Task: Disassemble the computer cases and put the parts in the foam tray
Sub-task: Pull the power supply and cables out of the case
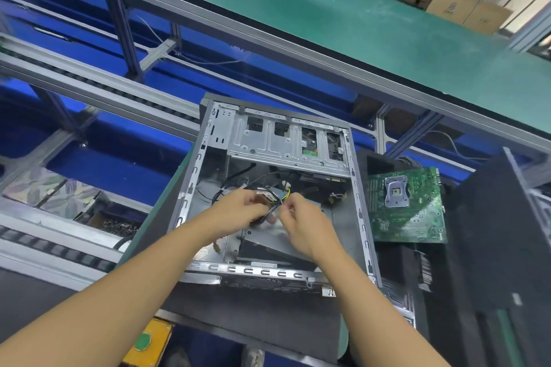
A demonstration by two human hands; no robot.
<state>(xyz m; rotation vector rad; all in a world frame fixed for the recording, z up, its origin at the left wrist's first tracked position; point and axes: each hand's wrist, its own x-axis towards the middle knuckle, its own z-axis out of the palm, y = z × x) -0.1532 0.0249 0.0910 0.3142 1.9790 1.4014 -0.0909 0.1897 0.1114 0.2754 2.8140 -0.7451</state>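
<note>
Well inside the computer case (190, 188), left hand (241, 206) and right hand (301, 216) pinch cables (275, 198).

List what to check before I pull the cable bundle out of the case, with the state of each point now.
1. Left hand grips the cable bundle: ok.
2. Right hand pinches the cable bundle too: ok.
3. Case lies flat, open side up: ok.
4. Motherboard is out of the case, lying to its right: ok.
5. Far ends of the cable bundle are unplugged: cannot tell, the hands hide where they run.
6. Foam tray has a free place: cannot tell, little of it shows.
</note>
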